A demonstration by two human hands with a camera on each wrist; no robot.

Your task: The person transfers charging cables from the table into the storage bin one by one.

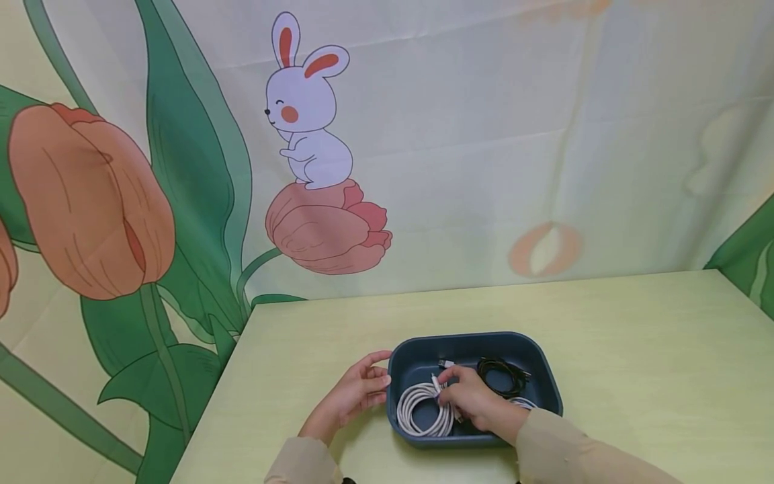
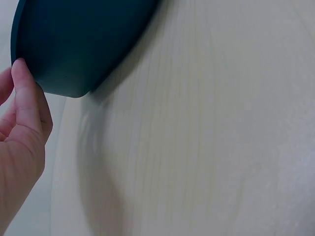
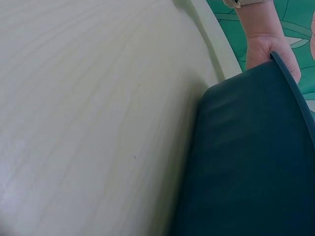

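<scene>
A dark blue rectangular bin [image 1: 413, 359] with rounded corners stands on the table in the head view. My left hand [image 1: 357, 393] is at its left end, thumb and fingertips touching the outer wall near the rim, as the left wrist view also shows. Inside the bin, my right hand [image 1: 474, 398] pinches a coiled white cable [image 1: 405, 409] near its connector, between thumb and index finger. That coil lies at the bin's left front. A coiled black cable [image 1: 520, 382] lies at the right, and part of another white cable [image 1: 523, 402] shows beside my right wrist.
The pale wood-look table [image 1: 641, 349] extends to both sides of the bin. Behind it hangs a printed cloth [image 1: 453, 168] with a rabbit and tulips. A small white plug end [image 1: 446, 364] lies near the bin's back wall.
</scene>
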